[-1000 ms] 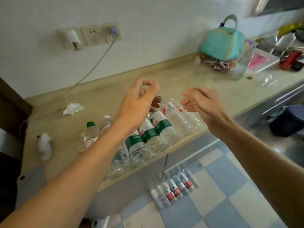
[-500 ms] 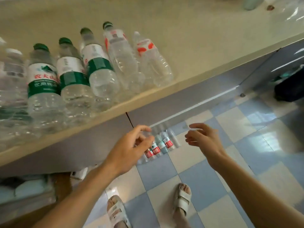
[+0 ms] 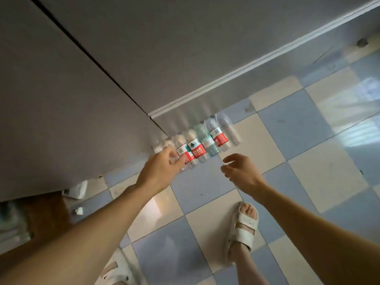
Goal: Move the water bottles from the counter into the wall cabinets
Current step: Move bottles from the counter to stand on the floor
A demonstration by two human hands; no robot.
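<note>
Plastic water bottles (image 3: 197, 144) lie in a row on the checkered floor (image 3: 304, 177) against the cabinet base (image 3: 82, 99), long axes pointing away toward it. Nearer, the left hand (image 3: 159, 173) reaches its curled fingers (image 3: 174, 159) to the near ends, apparently holding nothing; the right hand (image 3: 239, 170) hovers beside them, loosely curled, empty.

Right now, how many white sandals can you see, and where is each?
2. One sandal is on the right foot on the checkered floor, below the right forearm; the other sandal is at the bottom edge, partly cut off.
</note>
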